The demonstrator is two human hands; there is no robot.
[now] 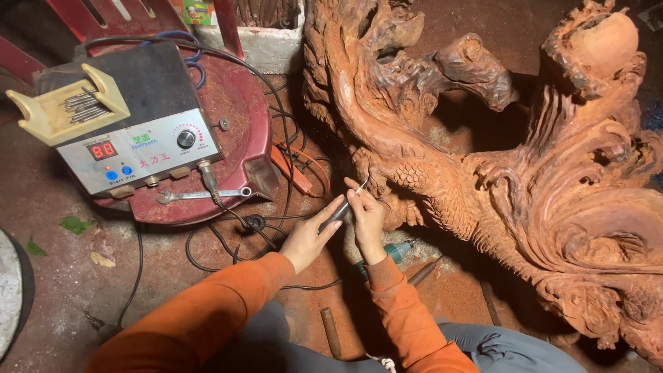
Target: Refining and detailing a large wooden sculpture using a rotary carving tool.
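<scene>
My left hand point(306, 238) grips a slim dark rotary handpiece point(336, 211) that points up and to the right. My right hand point(366, 214) pinches its thin metal bit point(362, 184) at the tip. Both hands hover just left of a large reddish wood carving point(525, 173) with scales and swirling shapes. A black cable point(235, 214) runs from the handpiece area to a grey control box point(138, 148) with a red digit display and a knob.
The box sits on a round red stool point(235, 103) with a wrench point(200, 195) beside it. A cream tray of several spare bits point(65, 103) rests on the box. A teal-handled tool point(397, 252) and wooden sticks point(330, 330) lie on the dusty floor.
</scene>
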